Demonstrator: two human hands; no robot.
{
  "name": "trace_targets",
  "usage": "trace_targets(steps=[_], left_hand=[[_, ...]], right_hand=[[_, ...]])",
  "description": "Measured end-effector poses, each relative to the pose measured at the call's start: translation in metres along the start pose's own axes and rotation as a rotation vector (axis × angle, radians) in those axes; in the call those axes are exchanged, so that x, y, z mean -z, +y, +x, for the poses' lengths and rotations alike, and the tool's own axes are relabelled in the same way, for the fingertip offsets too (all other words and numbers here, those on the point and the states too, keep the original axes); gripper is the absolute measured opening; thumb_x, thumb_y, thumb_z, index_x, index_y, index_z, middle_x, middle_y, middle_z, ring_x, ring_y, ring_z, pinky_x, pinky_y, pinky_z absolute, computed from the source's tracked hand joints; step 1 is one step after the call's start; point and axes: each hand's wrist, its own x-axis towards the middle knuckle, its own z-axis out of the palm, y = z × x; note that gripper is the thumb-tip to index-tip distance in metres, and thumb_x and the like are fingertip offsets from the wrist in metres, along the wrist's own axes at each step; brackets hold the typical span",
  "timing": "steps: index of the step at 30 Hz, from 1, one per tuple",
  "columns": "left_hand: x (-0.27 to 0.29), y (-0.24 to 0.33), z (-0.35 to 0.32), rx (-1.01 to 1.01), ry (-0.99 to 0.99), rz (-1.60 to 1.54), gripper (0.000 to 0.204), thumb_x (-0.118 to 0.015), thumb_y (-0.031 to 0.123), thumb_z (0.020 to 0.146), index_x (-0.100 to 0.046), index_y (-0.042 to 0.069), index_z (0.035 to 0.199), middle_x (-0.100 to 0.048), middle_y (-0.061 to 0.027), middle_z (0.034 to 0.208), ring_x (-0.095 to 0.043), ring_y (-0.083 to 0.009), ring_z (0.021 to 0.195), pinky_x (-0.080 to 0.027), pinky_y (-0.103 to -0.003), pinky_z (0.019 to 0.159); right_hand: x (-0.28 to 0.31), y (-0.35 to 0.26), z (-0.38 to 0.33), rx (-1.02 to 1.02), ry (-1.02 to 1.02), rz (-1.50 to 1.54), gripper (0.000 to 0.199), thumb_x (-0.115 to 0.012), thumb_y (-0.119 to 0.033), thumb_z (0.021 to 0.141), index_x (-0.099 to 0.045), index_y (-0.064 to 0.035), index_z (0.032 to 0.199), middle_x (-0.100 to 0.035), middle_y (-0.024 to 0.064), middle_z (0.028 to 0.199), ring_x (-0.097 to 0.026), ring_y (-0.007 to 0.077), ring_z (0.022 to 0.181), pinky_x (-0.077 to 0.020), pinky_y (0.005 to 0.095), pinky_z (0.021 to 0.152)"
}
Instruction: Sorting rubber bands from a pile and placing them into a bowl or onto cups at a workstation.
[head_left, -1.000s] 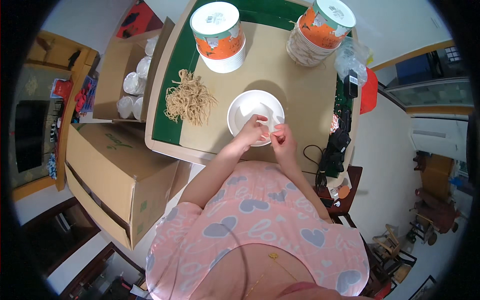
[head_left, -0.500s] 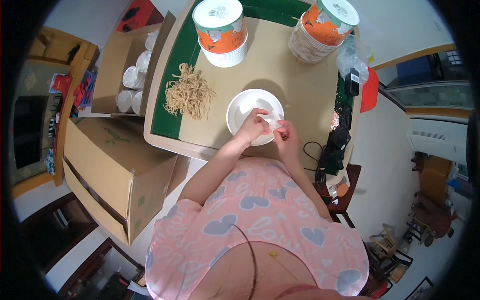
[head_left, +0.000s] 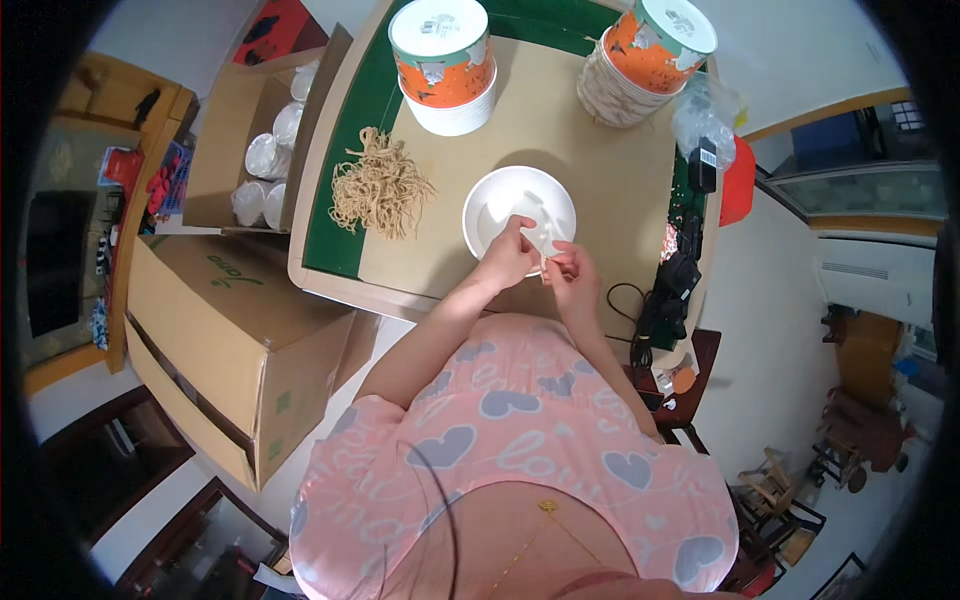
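A white round bowl point(head_left: 482, 205) sits near the front edge of the table. Over its near rim, my left hand point(head_left: 508, 258) pinches with thumb and forefinger at a small whitish piece too small to make out. Close beside it, my right hand point(head_left: 573, 275) also has its fingertips pressed together on that piece. The two hands nearly touch at the fingertips. To the left lies a loose heap of tan strings point(head_left: 380, 187).
A stack of white bowls topped by an orange-and-white tub point(head_left: 440, 65) stands at the back left. At the back right is an orange tub point(head_left: 655, 50) on a string-wrapped stack point(head_left: 615, 92). Black cables and adapters point(head_left: 672, 290) line the right edge; cardboard boxes point(head_left: 215, 320) stand left.
The bowl has shifted slightly away from me and to the right. My hands stay pinched together, now over its near rim instead of well inside it.
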Motion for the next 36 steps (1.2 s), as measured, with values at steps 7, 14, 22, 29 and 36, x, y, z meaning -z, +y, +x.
trace_targets(steps=[7,14,22,29,36], left_hand=[[-0.002,-0.004,0.018,-0.021,-0.160,0.122,0.047,-0.063,0.006,0.076,-0.045,-0.001,0.119,-0.059,-0.0109,0.086,-0.059,-0.0174,0.078,-0.048,-0.029,0.071],[0.000,0.006,0.018,0.170,-0.140,-0.262,0.044,-0.062,0.011,0.078,-0.047,-0.002,0.117,-0.058,-0.0116,0.090,-0.060,-0.0184,0.079,-0.049,-0.029,0.071],[-0.006,-0.005,0.027,0.086,-0.299,0.254,0.033,-0.062,0.019,0.079,-0.057,-0.003,0.104,-0.061,-0.0100,0.088,-0.060,-0.0157,0.074,-0.048,-0.026,0.066],[-0.004,0.002,0.022,0.165,-0.143,-0.110,0.026,-0.064,0.020,0.079,-0.062,-0.002,0.090,-0.062,-0.0083,0.078,-0.059,-0.0138,0.077,-0.046,-0.027,0.065],[-0.008,0.001,0.020,0.015,-0.211,0.254,0.029,-0.063,0.019,0.078,-0.059,-0.003,0.096,-0.062,-0.0101,0.075,-0.059,-0.0179,0.075,-0.047,-0.030,0.071]], right_hand=[[0.004,0.007,0.002,0.017,0.013,-0.055,0.014,-0.057,0.001,0.085,-0.060,0.0018,0.099,-0.062,0.0054,0.082,-0.062,0.0107,0.069,-0.0526,0.0227,0.063],[0.009,0.006,0.000,-0.058,0.024,0.095,0.006,-0.058,-0.003,0.086,-0.059,0.0011,0.090,-0.062,0.0041,0.079,-0.062,0.0103,0.070,-0.0520,0.0225,0.063],[0.012,0.006,0.001,-0.038,0.019,0.106,0.006,-0.059,-0.005,0.086,-0.060,-0.0004,0.090,-0.062,0.0029,0.079,-0.060,0.0093,0.068,-0.0506,0.0219,0.063],[0.023,0.020,-0.001,-0.045,0.030,0.123,0.003,-0.060,-0.002,0.084,-0.059,-0.0006,0.087,-0.062,0.0028,0.079,-0.061,0.0096,0.068,-0.0499,0.0221,0.064],[0.022,0.017,-0.002,-0.049,0.037,0.190,0.004,-0.060,-0.001,0.084,-0.058,-0.0009,0.087,-0.062,0.0035,0.079,-0.061,0.0099,0.069,-0.0496,0.0216,0.065]])
